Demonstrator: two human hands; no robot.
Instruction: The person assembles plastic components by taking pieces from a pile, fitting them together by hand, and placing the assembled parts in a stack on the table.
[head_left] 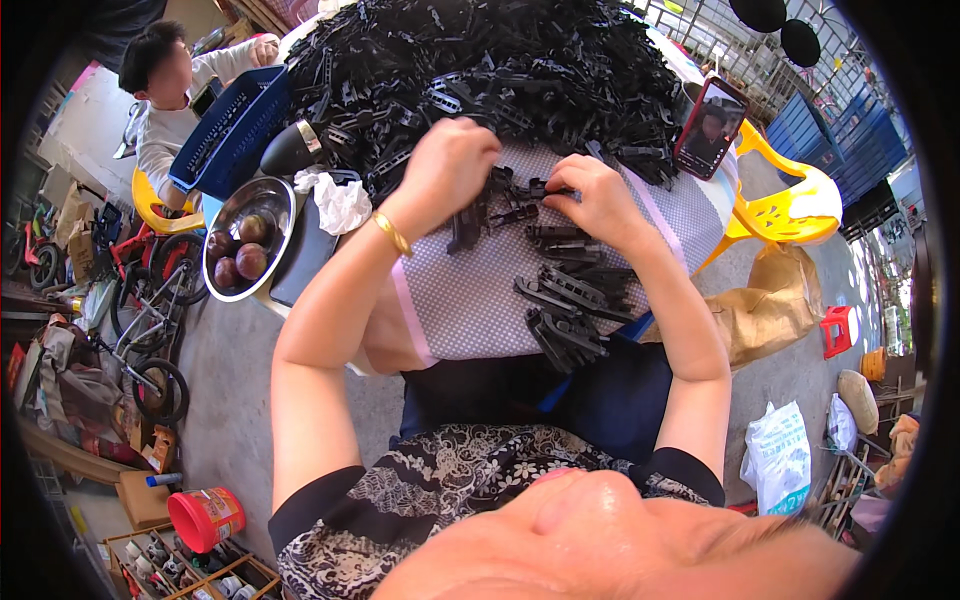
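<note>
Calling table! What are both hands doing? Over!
Left hand at near edge of black pile. Right hand pinching small black part. Fruit bowl clear of both hands.

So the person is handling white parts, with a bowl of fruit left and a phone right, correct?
Not the colour: the parts are black, as the head view shows. The bowl and phone are as you say.

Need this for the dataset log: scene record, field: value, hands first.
left hand: beside the black parts heap; grip hidden
right hand: pinching a small black part
surface: table with a patterned cloth
near side: loose row of black parts
left side: metal bowl of dark round fruit, crumpled white tissue, blue basket
right side: phone, screen lit
</note>
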